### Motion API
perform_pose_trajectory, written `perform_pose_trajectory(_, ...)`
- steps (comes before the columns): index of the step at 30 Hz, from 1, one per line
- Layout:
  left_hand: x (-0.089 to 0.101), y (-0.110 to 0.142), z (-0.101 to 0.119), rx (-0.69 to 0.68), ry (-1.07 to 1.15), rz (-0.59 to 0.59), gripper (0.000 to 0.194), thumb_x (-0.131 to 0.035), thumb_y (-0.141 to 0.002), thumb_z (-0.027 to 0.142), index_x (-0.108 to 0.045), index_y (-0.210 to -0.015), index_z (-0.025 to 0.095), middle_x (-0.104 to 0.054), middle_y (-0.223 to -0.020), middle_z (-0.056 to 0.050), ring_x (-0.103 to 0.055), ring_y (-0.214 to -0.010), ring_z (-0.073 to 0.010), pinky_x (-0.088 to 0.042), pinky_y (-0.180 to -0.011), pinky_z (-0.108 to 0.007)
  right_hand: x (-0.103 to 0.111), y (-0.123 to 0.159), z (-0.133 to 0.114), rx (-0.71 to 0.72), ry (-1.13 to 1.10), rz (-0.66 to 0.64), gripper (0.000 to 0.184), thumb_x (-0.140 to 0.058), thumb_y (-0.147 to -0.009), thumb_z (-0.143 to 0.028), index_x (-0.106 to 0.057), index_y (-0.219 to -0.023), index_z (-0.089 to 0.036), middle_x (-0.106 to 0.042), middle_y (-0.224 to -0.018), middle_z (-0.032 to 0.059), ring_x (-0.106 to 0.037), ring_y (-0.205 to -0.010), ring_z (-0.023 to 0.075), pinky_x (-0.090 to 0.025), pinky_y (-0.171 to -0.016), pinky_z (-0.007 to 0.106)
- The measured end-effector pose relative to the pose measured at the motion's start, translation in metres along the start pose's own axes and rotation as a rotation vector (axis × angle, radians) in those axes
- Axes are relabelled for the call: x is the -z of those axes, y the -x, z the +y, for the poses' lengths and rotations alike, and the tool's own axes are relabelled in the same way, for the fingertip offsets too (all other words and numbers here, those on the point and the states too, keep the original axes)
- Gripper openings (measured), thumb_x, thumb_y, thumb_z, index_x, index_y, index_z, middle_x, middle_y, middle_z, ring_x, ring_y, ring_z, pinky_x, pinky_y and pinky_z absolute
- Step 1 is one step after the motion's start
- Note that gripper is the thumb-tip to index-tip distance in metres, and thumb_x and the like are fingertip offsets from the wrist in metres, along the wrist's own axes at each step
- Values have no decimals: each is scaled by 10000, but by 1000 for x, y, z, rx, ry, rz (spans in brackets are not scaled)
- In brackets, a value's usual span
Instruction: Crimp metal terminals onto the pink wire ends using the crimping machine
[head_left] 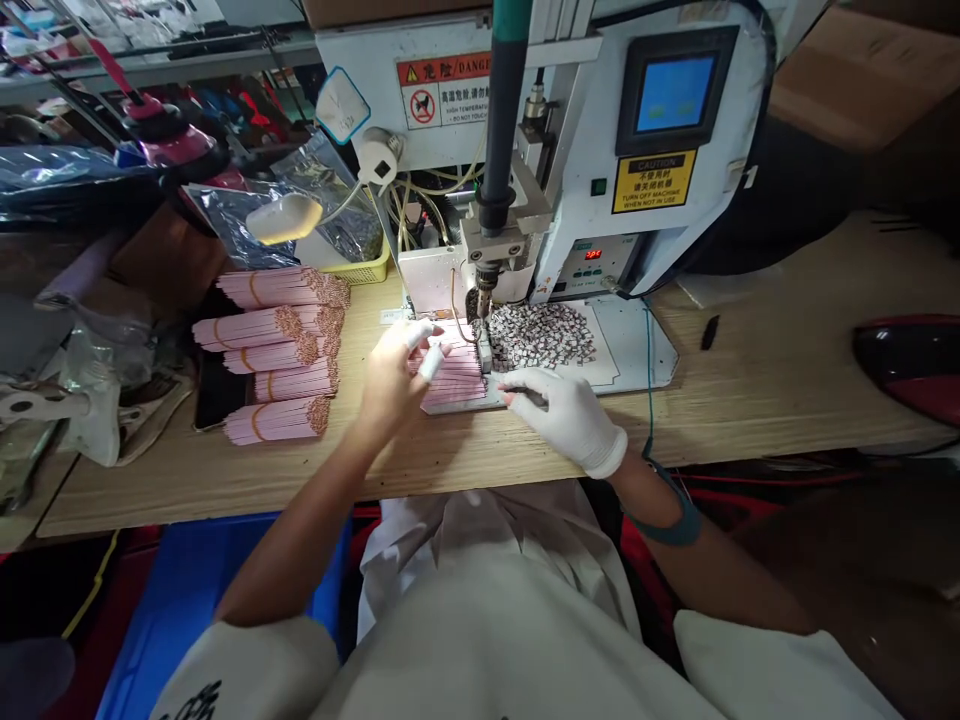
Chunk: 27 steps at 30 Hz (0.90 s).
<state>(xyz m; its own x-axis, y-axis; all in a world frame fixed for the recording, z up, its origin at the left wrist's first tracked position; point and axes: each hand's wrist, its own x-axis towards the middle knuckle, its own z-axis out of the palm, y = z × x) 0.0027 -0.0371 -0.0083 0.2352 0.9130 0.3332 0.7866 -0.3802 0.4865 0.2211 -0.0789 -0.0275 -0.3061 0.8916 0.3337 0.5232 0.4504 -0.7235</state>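
Those pink wires lay around 7 o'clock from the machine's nozzle, and they looked light, thin and bendy, so probably best pinched near the ends. My left hand had its fingertips apart at their 9 o'clock; gloved right hand at 3, couldn't tell if gripping.

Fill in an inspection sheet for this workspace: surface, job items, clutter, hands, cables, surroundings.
Surface: wood-grain tabletop.
Job items: pink wires beside the machine head; heap of black-and-white parts; banded wire bundles.
Clutter: yellow basket, small black object.
Hands: left hand, two fingers white-covered, over the pink wires; right hand, white-gloved, near the heap; both grips unclear.
Cables: teal cord leading toward an armband.
Surroundings: blue bin below.
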Motion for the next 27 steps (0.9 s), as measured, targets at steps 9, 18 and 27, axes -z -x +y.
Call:
perform_pose_trajectory(9, -24, 42, 32, 141, 66, 322, 447, -557, -853, 319, -230, -568, 208, -297, -553, 40, -282, -545, -98, -304, -544, -248, -32, -7, -44, 268, 474, 32, 156, -501, -849, -218, -633, -776, -178, -647, -753, 67, -566, -732, 207, -364, -660, 311)
perform_pose_trajectory(18, -13, 24, 12, 204, 10, 4, 157, -577, -835, 305, -506, -744, 198, -388, -565, 50, -342, -506, -103, -291, -511, -244, -2, -13, -13, 163, 344, -180, 171, -518, -857, -213, -688, -843, -207, -692, -831, 23, -607, -747, 173, -390, -663, 283)
perform_pose_trajectory(27, -6, -44, -18, -34, -270, -376, 231, -545, -748, 196, -713, -904, 166, -646, -871, -86, -590, -752, -213, -469, -704, -312, 13, -69, 50, -102, 392, -143, 135, -627, -781, -247, -738, -839, -198, -727, -871, 31, -637, -804, 223, -421, -660, 311)
